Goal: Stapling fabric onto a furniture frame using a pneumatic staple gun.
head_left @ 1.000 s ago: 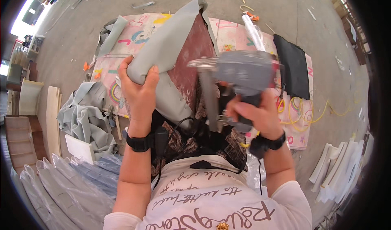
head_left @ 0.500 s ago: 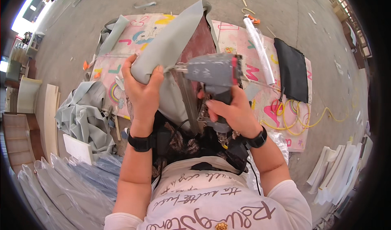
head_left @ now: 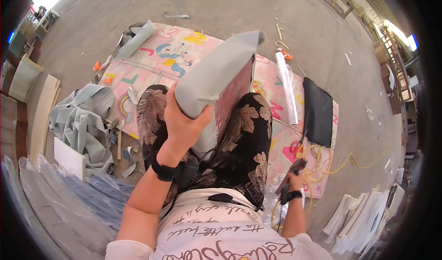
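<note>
Currently, the left hand (head_left: 186, 122) is grasping the grey-covered panel (head_left: 216, 69), its thumb pressing on the near corner and its fingers wrapping around the left edge. That panel is standing tilted between the person's knees, which are wearing black trousers (head_left: 248, 131) with pale leaf shapes, and its red-brown face (head_left: 234, 89) is turning toward the right knee. Down at the right, well apart from the panel, the right hand (head_left: 297, 181) is closing its grip around a dark power tool (head_left: 291, 169), near the edge of a pink patterned mat (head_left: 138, 76). A yellow hose (head_left: 343, 170) is looping just beyond that hand, and a folded black sheet (head_left: 317, 112) is lying above the loops. Between this sheet and the panel, a roll of clear film (head_left: 286, 92) is resting on the mat. Over on the left, a crumpled heap of grey material (head_left: 83, 126) is lying beside the left knee, with a white block (head_left: 69, 158) leaning just below it and plastic-wrapped pieces (head_left: 50, 205) filling the lower left.
</note>
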Demonstrator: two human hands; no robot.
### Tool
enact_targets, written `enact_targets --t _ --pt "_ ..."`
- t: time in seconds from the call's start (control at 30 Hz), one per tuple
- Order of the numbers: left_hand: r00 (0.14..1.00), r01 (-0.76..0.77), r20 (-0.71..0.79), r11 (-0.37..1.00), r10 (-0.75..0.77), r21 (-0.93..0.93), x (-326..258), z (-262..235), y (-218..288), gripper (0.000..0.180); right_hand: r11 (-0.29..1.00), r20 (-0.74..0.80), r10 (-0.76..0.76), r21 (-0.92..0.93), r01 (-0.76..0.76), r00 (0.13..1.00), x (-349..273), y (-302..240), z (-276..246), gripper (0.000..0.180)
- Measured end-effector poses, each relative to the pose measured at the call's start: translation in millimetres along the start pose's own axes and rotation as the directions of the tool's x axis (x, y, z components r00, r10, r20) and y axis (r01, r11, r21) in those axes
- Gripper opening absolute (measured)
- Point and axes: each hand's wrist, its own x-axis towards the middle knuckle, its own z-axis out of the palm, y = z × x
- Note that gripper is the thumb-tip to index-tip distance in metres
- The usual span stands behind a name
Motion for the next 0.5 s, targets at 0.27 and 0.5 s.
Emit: enact_targets --t 0.27,0.5 --pt "0.908 -0.3 0.294 0.953 0.297 -0.038 2 14 16 0.078 0.988 0.272 -0.141 0.098 0.119 0.952 -15 -56 26 0.028" --pt "0.784 -0.261 0.558 0.96 0.272 -0.101 25 -4 25 0.08 0.625 0.045 -0.48 0.718 0.306 0.876 -13 -293 -14 0.05"
